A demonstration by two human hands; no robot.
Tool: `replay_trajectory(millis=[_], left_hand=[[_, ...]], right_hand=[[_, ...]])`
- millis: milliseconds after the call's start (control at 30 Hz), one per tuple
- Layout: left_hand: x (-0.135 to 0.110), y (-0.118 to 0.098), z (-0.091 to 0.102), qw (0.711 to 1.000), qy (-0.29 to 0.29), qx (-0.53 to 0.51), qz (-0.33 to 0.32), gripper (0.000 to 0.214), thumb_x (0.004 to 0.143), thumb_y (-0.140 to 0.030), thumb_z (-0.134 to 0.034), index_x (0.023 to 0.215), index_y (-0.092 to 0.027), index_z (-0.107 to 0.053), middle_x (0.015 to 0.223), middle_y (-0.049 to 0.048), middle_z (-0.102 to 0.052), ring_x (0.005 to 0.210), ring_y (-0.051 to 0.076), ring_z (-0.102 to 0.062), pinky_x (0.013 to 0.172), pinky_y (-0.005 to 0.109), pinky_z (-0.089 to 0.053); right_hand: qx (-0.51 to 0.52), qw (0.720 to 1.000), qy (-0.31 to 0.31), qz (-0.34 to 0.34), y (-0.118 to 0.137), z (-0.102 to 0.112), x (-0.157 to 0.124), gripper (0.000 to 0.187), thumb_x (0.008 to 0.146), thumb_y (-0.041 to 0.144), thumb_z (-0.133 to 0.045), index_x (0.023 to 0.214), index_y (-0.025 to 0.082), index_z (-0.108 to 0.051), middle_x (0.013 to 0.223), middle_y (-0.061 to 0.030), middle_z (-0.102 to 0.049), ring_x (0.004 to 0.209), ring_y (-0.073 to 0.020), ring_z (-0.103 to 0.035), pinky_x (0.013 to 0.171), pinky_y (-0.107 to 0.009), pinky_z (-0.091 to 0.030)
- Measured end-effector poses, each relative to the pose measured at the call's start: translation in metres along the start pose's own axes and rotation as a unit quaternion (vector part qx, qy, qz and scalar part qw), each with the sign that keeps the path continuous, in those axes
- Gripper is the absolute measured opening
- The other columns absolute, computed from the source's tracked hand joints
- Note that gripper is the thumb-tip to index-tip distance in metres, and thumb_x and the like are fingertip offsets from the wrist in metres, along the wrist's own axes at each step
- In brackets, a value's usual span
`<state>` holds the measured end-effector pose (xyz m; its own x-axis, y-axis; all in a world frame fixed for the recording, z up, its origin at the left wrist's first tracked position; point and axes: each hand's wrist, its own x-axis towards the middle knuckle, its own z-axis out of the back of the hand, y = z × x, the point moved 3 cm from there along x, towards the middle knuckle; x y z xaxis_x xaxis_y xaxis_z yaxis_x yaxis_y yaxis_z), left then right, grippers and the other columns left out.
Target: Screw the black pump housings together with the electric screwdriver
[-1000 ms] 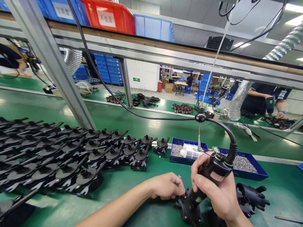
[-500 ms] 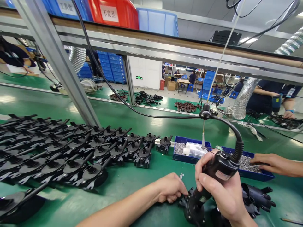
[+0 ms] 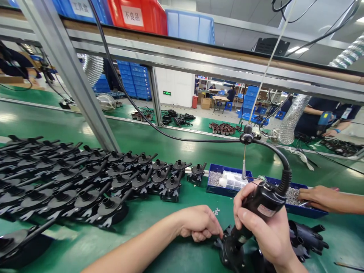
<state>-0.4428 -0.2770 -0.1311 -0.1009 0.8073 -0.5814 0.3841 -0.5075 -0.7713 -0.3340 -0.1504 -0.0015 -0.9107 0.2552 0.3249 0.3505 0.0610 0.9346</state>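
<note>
The electric screwdriver (image 3: 260,208) is wrapped by the closed right hand (image 3: 267,235); the left hand (image 3: 197,224) is curled, fingertips set against the black housing (image 3: 229,254) beneath the tool on the green bench (image 3: 148,216); whether anything is pinched cannot be told. Fastening appears under way; steadiness seems called for. Beyond, a blue tray (image 3: 307,212) is reached into by another person's hand (image 3: 321,198).

Bare fingers at six o'clock, that's the person's left hand (image 3: 200,223); bare left forearm (image 3: 139,246) at seven; and at four, the right hand (image 3: 269,235), bare to the wrist!
</note>
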Motion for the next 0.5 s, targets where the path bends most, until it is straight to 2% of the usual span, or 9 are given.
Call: replay_trajectory(millis=[100,200,267,400,500], left_hand=[[-0.008,-0.005,-0.001,1.0,-0.009,0.025,-0.011,0.038,0.058,-0.036,-0.087,0.088,-0.016,-0.076,0.049,-0.0074,-0.051,0.04,0.006,-0.036,0.037,0.018,-0.026],[-0.007,-0.007,-0.004,0.999,-0.005,0.042,-0.023,0.05,0.057,-0.053,-0.097,0.083,-0.02,-0.069,0.051,-0.0088,-0.052,0.042,0.006,-0.037,0.039,0.019,-0.028],[-0.003,-0.004,-0.006,0.998,0.009,0.059,-0.031,0.06,0.053,-0.062,-0.101,0.08,-0.021,-0.066,0.051,-0.0096,-0.052,0.042,0.006,-0.036,0.039,0.02,-0.025],[0.005,0.003,-0.011,0.995,-0.032,0.082,-0.041,0.069,0.034,-0.055,-0.108,0.078,-0.022,-0.067,0.049,-0.0109,-0.053,0.04,0.006,-0.029,0.038,0.025,-0.012],[0.007,0.009,-0.017,0.995,-0.077,0.062,-0.007,0.067,0.033,-0.057,-0.107,0.074,-0.022,-0.067,0.049,-0.0101,-0.053,0.039,0.006,-0.028,0.041,0.026,-0.01]], right_hand=[[0.009,0.999,0.014,0.032,-0.002,0.0,0.001,0.016,0.095,0.027,-0.079,0.105,0.024,-0.066,0.081,-0.0007,-0.07,0.055,-0.0131,-0.06,0.054,-0.026,-0.052],[0.001,0.999,0.019,0.051,-0.005,0.003,0.003,0.014,0.096,0.025,-0.077,0.105,0.024,-0.067,0.082,-0.0007,-0.07,0.056,-0.0128,-0.06,0.056,-0.026,-0.052],[-0.011,0.998,0.025,0.049,-0.005,0.003,0.003,0.013,0.097,0.024,-0.076,0.106,0.024,-0.067,0.083,-0.0009,-0.07,0.058,-0.0134,-0.06,0.058,-0.026,-0.052],[-0.024,0.999,0.018,0.03,-0.001,0.002,0.003,0.015,0.095,0.027,-0.076,0.104,0.023,-0.065,0.082,-0.0009,-0.07,0.058,-0.015,-0.06,0.058,-0.029,-0.051],[-0.012,1.0,-0.015,0.01,0.005,0.0,0.002,0.015,0.094,0.03,-0.077,0.101,0.023,-0.065,0.08,-0.0004,-0.069,0.055,-0.0159,-0.06,0.056,-0.031,-0.05]])
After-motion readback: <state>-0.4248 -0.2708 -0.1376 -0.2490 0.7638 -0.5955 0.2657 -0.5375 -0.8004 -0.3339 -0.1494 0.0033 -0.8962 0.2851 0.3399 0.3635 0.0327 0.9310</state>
